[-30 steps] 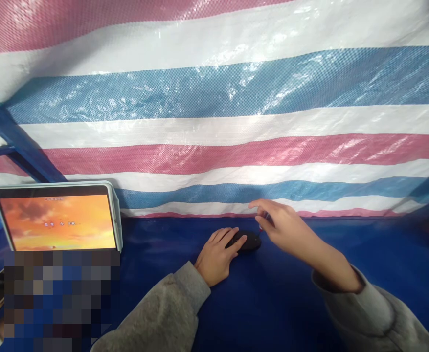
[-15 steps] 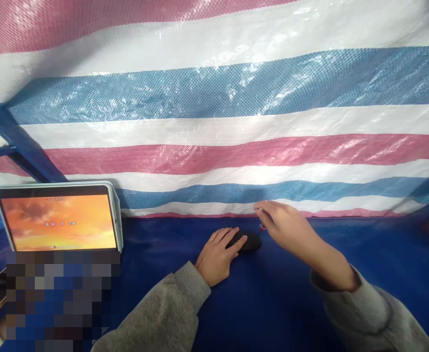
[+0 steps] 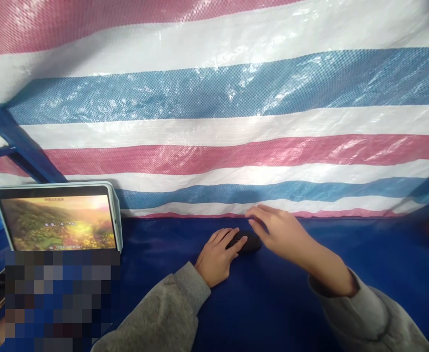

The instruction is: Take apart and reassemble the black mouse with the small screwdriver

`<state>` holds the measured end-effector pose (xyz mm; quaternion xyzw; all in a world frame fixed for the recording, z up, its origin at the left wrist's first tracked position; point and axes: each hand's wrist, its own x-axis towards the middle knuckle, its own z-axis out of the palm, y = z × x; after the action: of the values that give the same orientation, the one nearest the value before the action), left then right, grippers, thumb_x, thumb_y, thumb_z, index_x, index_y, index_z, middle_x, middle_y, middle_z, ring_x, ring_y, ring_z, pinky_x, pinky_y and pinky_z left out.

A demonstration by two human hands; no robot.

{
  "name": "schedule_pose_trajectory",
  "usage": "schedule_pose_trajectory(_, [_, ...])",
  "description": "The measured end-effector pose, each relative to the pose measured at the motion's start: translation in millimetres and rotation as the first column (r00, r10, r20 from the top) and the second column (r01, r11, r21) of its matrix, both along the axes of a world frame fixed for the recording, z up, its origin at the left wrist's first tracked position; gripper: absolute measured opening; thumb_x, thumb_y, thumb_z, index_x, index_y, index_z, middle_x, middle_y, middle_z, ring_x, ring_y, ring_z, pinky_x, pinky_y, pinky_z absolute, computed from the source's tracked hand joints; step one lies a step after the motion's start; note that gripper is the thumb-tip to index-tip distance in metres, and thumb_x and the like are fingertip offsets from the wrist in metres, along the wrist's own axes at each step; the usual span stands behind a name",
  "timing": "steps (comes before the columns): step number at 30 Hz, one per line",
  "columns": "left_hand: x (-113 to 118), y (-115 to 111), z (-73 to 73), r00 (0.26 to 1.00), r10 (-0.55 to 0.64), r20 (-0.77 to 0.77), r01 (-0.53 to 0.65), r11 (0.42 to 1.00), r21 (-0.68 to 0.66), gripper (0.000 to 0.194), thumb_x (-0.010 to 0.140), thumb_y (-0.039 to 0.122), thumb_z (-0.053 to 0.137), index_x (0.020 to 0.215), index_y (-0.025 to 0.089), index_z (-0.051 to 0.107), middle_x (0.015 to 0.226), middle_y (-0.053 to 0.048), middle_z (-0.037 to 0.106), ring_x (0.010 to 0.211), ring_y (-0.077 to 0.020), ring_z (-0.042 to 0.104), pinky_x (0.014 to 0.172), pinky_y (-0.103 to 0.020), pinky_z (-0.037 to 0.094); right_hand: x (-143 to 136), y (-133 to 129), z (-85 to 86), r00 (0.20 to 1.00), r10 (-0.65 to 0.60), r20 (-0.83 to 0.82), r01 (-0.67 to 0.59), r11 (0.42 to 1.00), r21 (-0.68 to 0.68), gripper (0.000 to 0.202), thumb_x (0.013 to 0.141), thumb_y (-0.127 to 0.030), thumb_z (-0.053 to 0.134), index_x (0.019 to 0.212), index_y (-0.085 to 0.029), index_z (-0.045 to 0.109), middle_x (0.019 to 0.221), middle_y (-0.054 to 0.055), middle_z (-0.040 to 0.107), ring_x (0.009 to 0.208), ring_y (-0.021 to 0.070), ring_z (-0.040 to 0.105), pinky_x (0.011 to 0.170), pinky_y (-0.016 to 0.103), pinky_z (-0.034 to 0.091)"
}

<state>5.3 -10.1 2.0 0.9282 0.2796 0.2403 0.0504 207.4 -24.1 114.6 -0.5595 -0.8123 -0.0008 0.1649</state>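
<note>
So I've got my left hand (image 3: 216,256) on the black mouse (image 3: 251,242), which is lying flat on the blue table (image 3: 273,303) close to the striped sheet (image 3: 207,156). Fingers and thumb are clamped on its left end. My right hand (image 3: 249,218) is up just past the other end, wrist bent, thumb and index tips really close together. Honestly can't tell if there's anything pinched in there, or if the tips actually touch. Over on the left there's a tablet (image 3: 58,222) in a pale case, tilted up, showing a sunny flowery hillside with some text. Part of a blue metal frame (image 3: 19,137) slants down behind it. Everything right below the tablet is pixelated, so no clue there.
</note>
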Motion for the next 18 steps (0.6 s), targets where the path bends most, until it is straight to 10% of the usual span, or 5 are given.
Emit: schedule_pose_trajectory(18, [0.5, 0.5, -1.3, 1.000, 0.000, 0.012, 0.000, 1.000, 0.003, 0.054, 0.091, 0.011, 0.048, 0.141, 0.026, 0.039, 0.143, -0.011, 0.044, 0.132, -0.0269, 0.040, 0.106, -0.050, 0.039, -1.1, 1.7, -3.0, 0.994, -0.094, -0.046, 0.096, 0.994, 0.046, 0.031, 0.085, -0.015, 0.045, 0.113, -0.019, 0.059, 0.102, 0.006, 0.064, 0.076, 0.0187, 0.062, 0.066, 0.029, 0.045])
